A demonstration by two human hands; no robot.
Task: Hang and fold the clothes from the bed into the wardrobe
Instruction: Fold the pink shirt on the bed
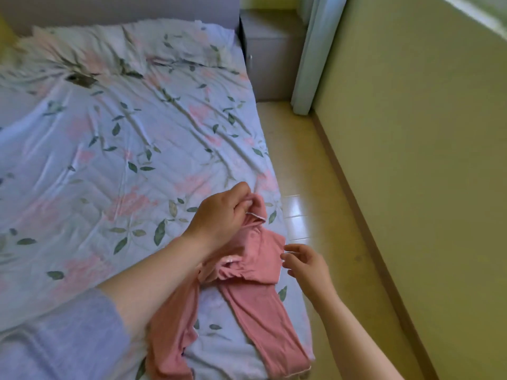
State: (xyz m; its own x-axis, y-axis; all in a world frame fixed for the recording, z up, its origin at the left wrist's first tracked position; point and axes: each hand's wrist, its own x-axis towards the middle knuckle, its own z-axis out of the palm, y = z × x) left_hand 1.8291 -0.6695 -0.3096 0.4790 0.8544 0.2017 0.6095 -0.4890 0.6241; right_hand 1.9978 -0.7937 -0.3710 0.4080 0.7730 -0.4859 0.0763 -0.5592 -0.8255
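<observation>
The pink garment [255, 270] lies along the bed's [109, 133] right-hand edge. The left grip [222, 212] pinches its upper end. The right grip [306, 263], fingers loose and empty, hangs over that same bed edge.

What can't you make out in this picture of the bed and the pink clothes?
Head view only.
The pink garment: one leg is cut by the bottom edge, and the left forearm covers part of it.
The left hand: its fingertips are hidden in the fabric it grips.
The right hand: whether it touches the garment is unclear.
The dark patch on the sheet: too blurred to identify.
The wardrobe: out of frame.
</observation>
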